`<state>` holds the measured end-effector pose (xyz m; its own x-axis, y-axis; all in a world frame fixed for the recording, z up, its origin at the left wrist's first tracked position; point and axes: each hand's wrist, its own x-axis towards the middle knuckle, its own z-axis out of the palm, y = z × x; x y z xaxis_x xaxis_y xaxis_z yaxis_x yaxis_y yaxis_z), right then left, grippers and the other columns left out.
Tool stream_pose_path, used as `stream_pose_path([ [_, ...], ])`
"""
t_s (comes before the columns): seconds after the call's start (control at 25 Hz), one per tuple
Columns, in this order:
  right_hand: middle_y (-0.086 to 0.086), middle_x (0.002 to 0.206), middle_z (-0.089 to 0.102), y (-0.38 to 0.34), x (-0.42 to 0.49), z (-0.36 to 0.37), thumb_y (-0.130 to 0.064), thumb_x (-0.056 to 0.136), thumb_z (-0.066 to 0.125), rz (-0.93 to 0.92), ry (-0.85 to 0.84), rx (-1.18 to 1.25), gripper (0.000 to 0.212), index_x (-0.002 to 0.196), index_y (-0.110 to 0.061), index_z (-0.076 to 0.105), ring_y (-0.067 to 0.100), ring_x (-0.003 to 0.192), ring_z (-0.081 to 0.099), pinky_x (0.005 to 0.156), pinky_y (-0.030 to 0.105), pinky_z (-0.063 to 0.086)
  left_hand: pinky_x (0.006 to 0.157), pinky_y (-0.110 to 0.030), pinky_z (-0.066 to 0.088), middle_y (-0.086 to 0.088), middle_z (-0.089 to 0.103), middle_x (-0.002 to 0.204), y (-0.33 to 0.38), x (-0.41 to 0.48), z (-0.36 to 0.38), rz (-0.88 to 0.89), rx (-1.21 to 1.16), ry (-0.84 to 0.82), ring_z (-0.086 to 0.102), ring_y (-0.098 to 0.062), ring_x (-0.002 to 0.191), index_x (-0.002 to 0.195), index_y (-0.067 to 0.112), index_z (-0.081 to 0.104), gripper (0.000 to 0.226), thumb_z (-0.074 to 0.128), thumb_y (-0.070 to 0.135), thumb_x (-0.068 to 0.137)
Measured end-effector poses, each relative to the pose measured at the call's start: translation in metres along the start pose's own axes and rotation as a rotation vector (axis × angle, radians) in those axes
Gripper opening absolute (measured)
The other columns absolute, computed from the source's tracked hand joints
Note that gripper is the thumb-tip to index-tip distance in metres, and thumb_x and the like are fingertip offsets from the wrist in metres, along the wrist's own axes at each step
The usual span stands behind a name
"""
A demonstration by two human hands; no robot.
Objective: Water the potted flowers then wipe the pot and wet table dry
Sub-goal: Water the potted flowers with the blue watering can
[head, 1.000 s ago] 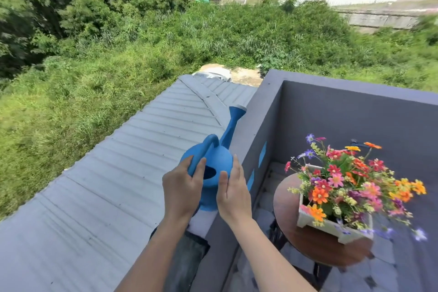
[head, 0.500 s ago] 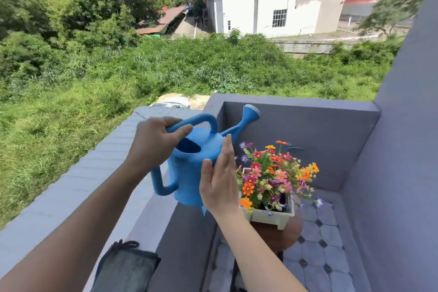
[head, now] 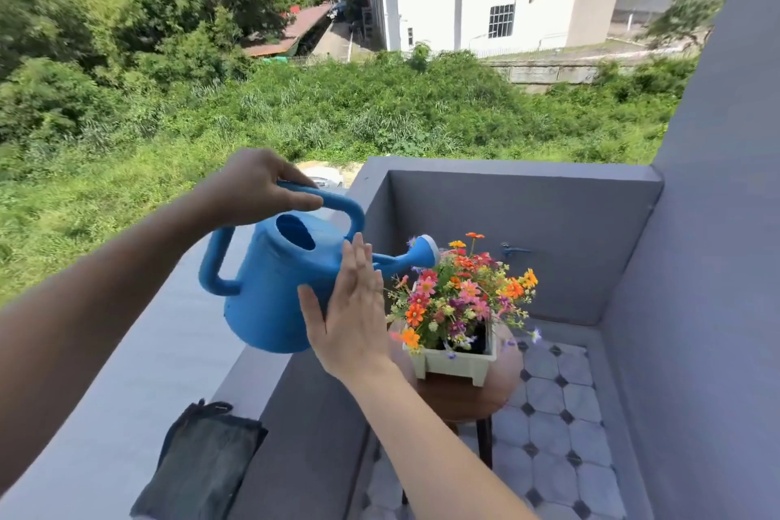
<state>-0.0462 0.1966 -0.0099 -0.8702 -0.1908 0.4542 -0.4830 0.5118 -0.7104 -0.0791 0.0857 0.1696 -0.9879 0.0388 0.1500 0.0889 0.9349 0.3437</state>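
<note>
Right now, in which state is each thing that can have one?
Blue plastic watering can: lifted, spout toward the flowers, no water visible.
Left hand: gripping its top handle.
Right hand: open, flat against its side.
White square flower pot: upright on the round wooden table.
Dark folded cloth: unused on the ledge.

Two bare forearms in view, no sleeves visible up to the frame edge. Left hand [head: 253, 186]: no rings, watch or glove visible. Right hand [head: 352, 319]: also bare, no rings showing on the fingers [head: 358, 262], no wristband below the hand. Nails look short and unpainted where visible. No other clothing or body parts in frame.
</note>
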Motion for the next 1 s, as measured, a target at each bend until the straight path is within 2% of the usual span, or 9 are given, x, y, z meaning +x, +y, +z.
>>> stream_pose_path([
  [0.12, 0.012, 0.164, 0.008, -0.01, 0.004, 0.01, -0.066, 0.09, 0.006, -0.047, 0.048, -0.012, 0.088, 0.152, -0.005, 0.014, 0.027, 0.151, 0.003, 0.118, 0.038, -0.003, 0.053, -0.022, 0.038, -0.001, 0.068, 0.066, 0.005, 0.001, -0.018, -0.003, 0.08, -0.023, 0.053, -0.013, 0.057, 0.099, 0.02, 0.075, 0.025, 0.073, 0.032, 0.077],
  [0.2, 0.015, 0.162, 0.015, -0.017, 0.006, 0.016, -0.064, 0.093, 0.007, -0.066, 0.075, -0.042, 0.085, 0.151, -0.003, 0.017, 0.029, 0.15, 0.01, 0.117, 0.04, 0.0, 0.05, -0.02, 0.036, 0.007, 0.063, 0.063, 0.006, 0.0, -0.027, -0.011, 0.11, -0.033, 0.049, -0.007, 0.055, 0.099, 0.02, 0.075, 0.025, 0.073, 0.032, 0.077],
  [0.32, 0.019, 0.158, 0.028, -0.026, 0.008, 0.019, -0.06, 0.097, 0.009, -0.099, 0.132, -0.15, 0.078, 0.147, -0.001, 0.023, 0.033, 0.146, 0.024, 0.114, 0.047, 0.008, 0.052, -0.02, 0.036, 0.01, 0.063, 0.066, 0.005, -0.004, -0.036, -0.005, 0.132, -0.035, 0.05, -0.008, 0.058, 0.1, 0.019, 0.075, 0.026, 0.073, 0.032, 0.077],
  [0.48, 0.022, 0.153, 0.035, -0.037, 0.008, 0.019, -0.057, 0.098, 0.01, -0.124, 0.148, -0.217, 0.075, 0.143, 0.001, 0.029, 0.037, 0.141, 0.033, 0.111, 0.053, 0.012, 0.053, -0.021, 0.036, 0.011, 0.065, 0.069, 0.001, -0.011, -0.046, -0.015, 0.132, -0.046, 0.05, -0.006, 0.059, 0.1, 0.02, 0.075, 0.026, 0.073, 0.031, 0.077],
  [0.6, 0.021, 0.155, 0.034, -0.042, 0.003, 0.023, -0.058, 0.098, 0.009, -0.151, 0.12, -0.224, 0.077, 0.144, 0.001, 0.027, 0.035, 0.143, 0.031, 0.112, 0.052, 0.014, 0.06, -0.025, 0.042, 0.0, 0.072, 0.08, -0.007, -0.015, -0.05, -0.031, 0.158, -0.077, 0.058, -0.015, 0.069, 0.099, 0.019, 0.075, 0.028, 0.074, 0.033, 0.075],
  [0.76, 0.02, 0.157, 0.03, -0.049, -0.013, 0.025, -0.058, 0.097, 0.009, -0.184, 0.068, -0.201, 0.077, 0.147, 0.0, 0.021, 0.03, 0.146, 0.018, 0.113, 0.051, 0.009, 0.078, -0.032, 0.049, 0.001, 0.074, 0.091, -0.008, -0.025, -0.054, -0.053, 0.169, -0.133, 0.064, -0.018, 0.085, 0.097, 0.023, 0.075, 0.026, 0.075, 0.035, 0.074],
  [0.88, 0.019, 0.158, 0.027, -0.049, -0.025, 0.024, -0.057, 0.097, 0.01, -0.199, 0.042, -0.187, 0.076, 0.148, -0.001, 0.019, 0.026, 0.146, 0.013, 0.114, 0.049, 0.007, 0.069, -0.029, 0.045, 0.009, 0.072, 0.084, -0.004, -0.03, -0.053, -0.052, 0.2, -0.198, 0.062, -0.013, 0.079, 0.094, 0.027, 0.075, 0.023, 0.074, 0.037, 0.074],
  [1.0, 0.019, 0.158, 0.028, -0.047, -0.036, 0.019, -0.057, 0.098, 0.013, -0.214, 0.056, -0.17, 0.076, 0.147, 0.0, 0.021, 0.028, 0.147, 0.019, 0.118, 0.043, 0.006, 0.074, -0.035, 0.048, 0.007, 0.073, 0.083, 0.002, -0.031, -0.049, -0.03, 0.223, -0.249, 0.064, -0.017, 0.082, 0.091, 0.033, 0.075, 0.021, 0.074, 0.042, 0.073],
])
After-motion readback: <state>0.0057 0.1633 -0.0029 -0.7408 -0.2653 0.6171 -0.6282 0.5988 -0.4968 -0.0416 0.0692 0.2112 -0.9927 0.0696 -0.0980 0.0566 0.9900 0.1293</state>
